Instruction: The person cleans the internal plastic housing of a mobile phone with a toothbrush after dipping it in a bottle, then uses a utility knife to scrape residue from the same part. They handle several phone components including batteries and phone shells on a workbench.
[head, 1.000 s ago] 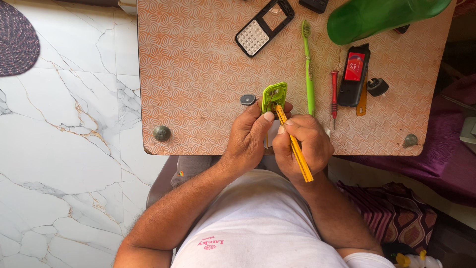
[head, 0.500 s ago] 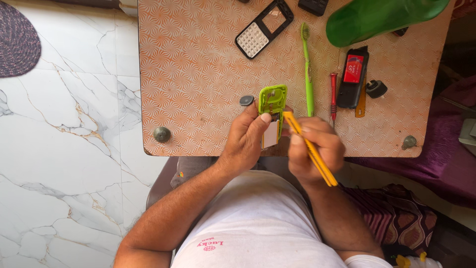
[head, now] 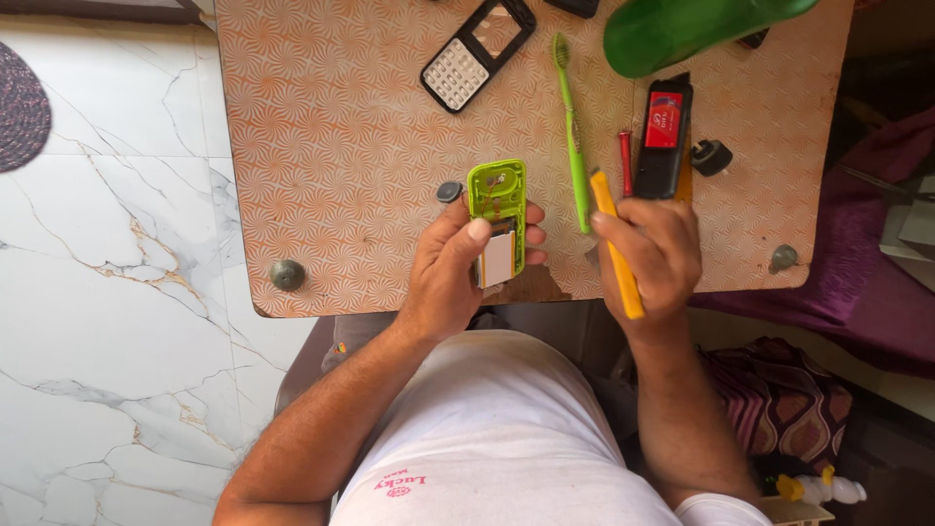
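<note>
Holding the green phone body (head: 498,219) over the near edge of the bench (head: 341,146), the left hand (head: 450,273) is clamped round it, thumb pressed on the pale panel at its lower half and fingertips showing past its right side; its open back faces up. The right hand (head: 651,248), well apart from the left, is closed round a yellow pry tool (head: 616,244) whose flat tip points to the far side, just beside a green toothbrush (head: 571,127). From the head view, the 1 thing that would make prying go well seems to be a steady body: resting the left wrist on the bench edge would likely stop it rocking. Judging by the grip, the tool is held well back along its length, so choking up nearer the tip should give finer control at a seam, and the flat should go in shallow rather than levered hard. Farther off lie a black keypad frame (head: 477,54), a red screwdriver (head: 625,161), a black phone part with a red label (head: 664,136) and a green bottle (head: 691,29).
</note>
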